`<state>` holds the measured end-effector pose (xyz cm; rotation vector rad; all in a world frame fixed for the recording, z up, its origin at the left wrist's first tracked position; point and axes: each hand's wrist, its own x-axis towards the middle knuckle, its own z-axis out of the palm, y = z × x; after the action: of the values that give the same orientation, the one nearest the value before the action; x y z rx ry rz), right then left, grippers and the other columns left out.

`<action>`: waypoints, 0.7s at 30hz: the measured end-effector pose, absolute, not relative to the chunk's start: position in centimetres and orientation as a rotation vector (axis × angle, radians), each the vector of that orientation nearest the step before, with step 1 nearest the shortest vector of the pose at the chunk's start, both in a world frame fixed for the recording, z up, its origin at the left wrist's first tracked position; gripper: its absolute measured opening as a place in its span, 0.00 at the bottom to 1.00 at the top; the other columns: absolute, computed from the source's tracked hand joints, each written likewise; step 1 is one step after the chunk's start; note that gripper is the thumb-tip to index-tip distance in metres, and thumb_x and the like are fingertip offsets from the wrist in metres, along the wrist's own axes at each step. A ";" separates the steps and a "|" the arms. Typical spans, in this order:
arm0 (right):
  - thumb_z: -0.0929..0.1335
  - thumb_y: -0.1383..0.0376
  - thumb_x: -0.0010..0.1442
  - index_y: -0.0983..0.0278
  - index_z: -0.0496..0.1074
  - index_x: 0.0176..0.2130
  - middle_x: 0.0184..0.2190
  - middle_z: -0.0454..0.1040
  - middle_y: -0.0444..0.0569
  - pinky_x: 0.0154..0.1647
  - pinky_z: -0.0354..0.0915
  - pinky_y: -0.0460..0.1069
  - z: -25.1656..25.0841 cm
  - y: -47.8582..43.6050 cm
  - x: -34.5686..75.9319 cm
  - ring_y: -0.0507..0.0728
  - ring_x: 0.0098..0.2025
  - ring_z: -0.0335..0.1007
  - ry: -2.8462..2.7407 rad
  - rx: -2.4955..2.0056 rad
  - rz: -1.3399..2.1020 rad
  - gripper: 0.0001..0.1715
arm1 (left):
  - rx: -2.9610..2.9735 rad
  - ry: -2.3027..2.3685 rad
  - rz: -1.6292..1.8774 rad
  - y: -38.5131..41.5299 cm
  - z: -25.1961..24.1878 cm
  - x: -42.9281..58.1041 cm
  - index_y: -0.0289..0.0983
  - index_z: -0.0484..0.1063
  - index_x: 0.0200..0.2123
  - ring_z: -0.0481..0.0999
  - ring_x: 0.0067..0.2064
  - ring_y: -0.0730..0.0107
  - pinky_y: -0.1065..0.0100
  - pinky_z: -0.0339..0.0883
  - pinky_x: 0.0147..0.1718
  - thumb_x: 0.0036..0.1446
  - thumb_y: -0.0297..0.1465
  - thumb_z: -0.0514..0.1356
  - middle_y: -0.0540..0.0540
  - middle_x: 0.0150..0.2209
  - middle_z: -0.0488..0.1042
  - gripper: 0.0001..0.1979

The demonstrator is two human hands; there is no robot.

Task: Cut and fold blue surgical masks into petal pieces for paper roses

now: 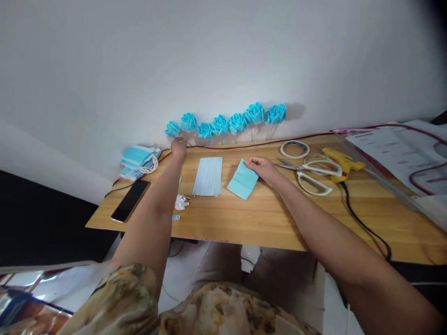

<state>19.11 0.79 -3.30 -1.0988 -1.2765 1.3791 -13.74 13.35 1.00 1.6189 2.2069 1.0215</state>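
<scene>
My left hand point(179, 145) reaches to the back edge of the table, fingers closed at the stem of the leftmost blue flower point(172, 129); the stem itself is mostly hidden by the hand. Close to the tabletop, my right hand point(259, 166) pinches the upper right corner of a light blue folded cloth piece point(243, 180). Between my hands lies a flat pale blue mask sheet point(208, 177) without visible ear loops. More blue flowers point(238, 123) on thin stems stand in a row against the wall, right of my left hand.
Left on the table point(223, 228) are a stack of face masks point(138, 158), a phone point(131, 201) and white scraps point(181, 202). To the right lie a tape roll point(295, 143), open scissors point(316, 181), a yellow glue gun point(342, 163) with a black cord, and papers point(398, 149).
</scene>
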 end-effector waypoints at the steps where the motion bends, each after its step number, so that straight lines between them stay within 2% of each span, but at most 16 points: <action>1: 0.80 0.38 0.35 0.64 0.75 0.25 0.23 0.72 0.44 0.29 0.57 0.48 -3.2 0.8 19.1 0.51 0.26 0.61 -1.275 -1.102 1.386 0.35 | 1.604 2.239 1.029 14.1 0.6 -13.8 0.28 0.78 0.46 0.76 0.45 0.56 0.63 0.65 0.42 0.60 0.29 0.55 0.35 0.43 0.81 0.16; 5: 0.80 0.39 0.35 0.63 0.75 0.26 0.23 0.74 0.44 0.30 0.59 0.49 -3.1 0.8 19.0 0.51 0.26 0.63 -1.271 -1.116 1.402 0.34 | 1.646 2.328 0.983 15.8 -0.4 -14.3 0.29 0.79 0.42 0.79 0.45 0.54 0.63 0.65 0.41 0.60 0.28 0.57 0.33 0.45 0.82 0.13; 11: 0.80 0.39 0.37 0.64 0.76 0.26 0.23 0.73 0.43 0.29 0.57 0.48 -3.5 1.1 19.1 0.50 0.25 0.61 -1.303 -1.137 1.386 0.33 | 1.800 2.432 0.893 15.7 -0.1 -15.0 0.30 0.80 0.46 0.78 0.55 0.47 0.60 0.65 0.50 0.67 0.31 0.52 0.29 0.51 0.81 0.18; 14: 0.80 0.39 0.37 0.64 0.77 0.27 0.23 0.73 0.42 0.29 0.56 0.47 -3.6 1.2 19.1 0.50 0.26 0.61 -1.305 -1.137 1.383 0.33 | 1.841 2.451 0.856 15.6 -0.2 -15.1 0.31 0.80 0.48 0.79 0.55 0.46 0.60 0.65 0.51 0.70 0.33 0.50 0.29 0.52 0.81 0.19; 21: 0.80 0.38 0.36 0.63 0.76 0.26 0.23 0.73 0.43 0.30 0.58 0.48 -3.3 0.9 19.2 0.50 0.26 0.62 -1.301 -1.145 1.389 0.34 | 1.842 2.482 0.840 15.3 -0.8 -14.8 0.30 0.79 0.50 0.79 0.55 0.43 0.58 0.66 0.50 0.69 0.30 0.49 0.28 0.52 0.80 0.19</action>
<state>19.17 0.91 -3.32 -1.1447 -1.3013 1.3890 -14.82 15.29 -0.82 1.8420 2.4822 0.8397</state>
